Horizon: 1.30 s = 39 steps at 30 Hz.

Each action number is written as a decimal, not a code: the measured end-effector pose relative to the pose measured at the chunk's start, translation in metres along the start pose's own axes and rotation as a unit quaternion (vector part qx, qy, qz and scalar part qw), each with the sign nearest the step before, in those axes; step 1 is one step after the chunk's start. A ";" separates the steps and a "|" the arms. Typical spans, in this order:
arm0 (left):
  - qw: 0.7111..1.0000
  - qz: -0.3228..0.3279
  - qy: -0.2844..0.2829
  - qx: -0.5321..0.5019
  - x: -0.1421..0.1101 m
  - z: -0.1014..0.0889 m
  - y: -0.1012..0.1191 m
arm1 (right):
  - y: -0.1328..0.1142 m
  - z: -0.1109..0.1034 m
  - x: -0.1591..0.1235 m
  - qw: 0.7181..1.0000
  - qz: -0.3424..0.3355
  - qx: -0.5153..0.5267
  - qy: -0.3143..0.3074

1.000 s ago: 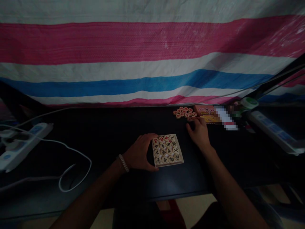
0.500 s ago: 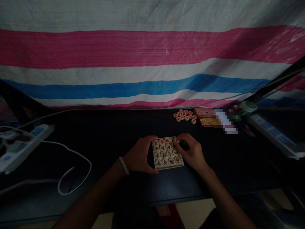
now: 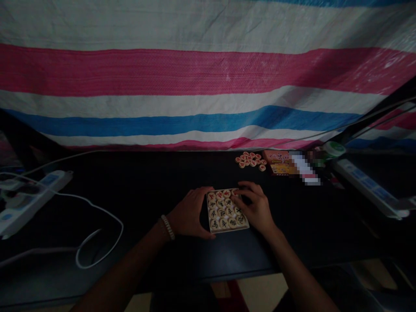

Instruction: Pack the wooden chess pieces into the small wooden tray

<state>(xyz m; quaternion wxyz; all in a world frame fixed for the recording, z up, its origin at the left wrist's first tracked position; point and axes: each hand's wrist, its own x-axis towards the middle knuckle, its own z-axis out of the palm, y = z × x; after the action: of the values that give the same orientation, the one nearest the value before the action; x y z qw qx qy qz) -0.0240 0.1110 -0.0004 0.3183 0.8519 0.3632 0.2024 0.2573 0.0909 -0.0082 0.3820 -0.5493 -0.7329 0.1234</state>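
Note:
A square wooden tray (image 3: 229, 230) holds rows of round wooden xiangqi pieces (image 3: 222, 212) with red and black characters. My left hand (image 3: 190, 214) grips the tray's left side, thumb near the front corner. My right hand (image 3: 253, 207) rests over the tray's back right corner, its fingers on the pieces there. That hand hides the corner cells, and I cannot tell whether a piece is in its fingers. A loose cluster of similar xiangqi pieces (image 3: 249, 160) lies further back on the black table (image 3: 156, 186), beyond my right hand.
A printed box (image 3: 279, 162) sits next to the loose pieces, then a pixelated object (image 3: 303, 168) and a green-lidded jar (image 3: 334, 149). Power strips lie at left (image 3: 29, 200) and right (image 3: 364, 187), with a white cable (image 3: 97, 242) at left. A striped tarpaulin (image 3: 195, 97) hangs behind.
My right hand has moved from the loose pieces onto the tray's back right corner. The loose cluster looks smaller. My left hand stays on the tray.

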 end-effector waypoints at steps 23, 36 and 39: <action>1.000 0.013 0.002 -0.008 0.000 -0.001 0.000 | 0.090 -0.017 0.035 0.986 0.058 -0.122 0.092; 1.000 0.011 0.003 0.017 -0.001 0.002 0.000 | -0.066 0.024 -0.014 0.990 -0.066 0.092 -0.089; 1.000 0.013 0.003 0.018 -0.001 0.002 -0.001 | -0.074 0.038 -0.014 0.992 -0.057 0.076 -0.085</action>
<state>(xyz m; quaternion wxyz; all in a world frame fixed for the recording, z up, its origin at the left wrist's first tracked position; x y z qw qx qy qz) -0.0240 0.1099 -0.0024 0.2997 0.8615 0.3564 0.2024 0.1802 0.0602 0.0045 0.3649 -0.4634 -0.7816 0.2030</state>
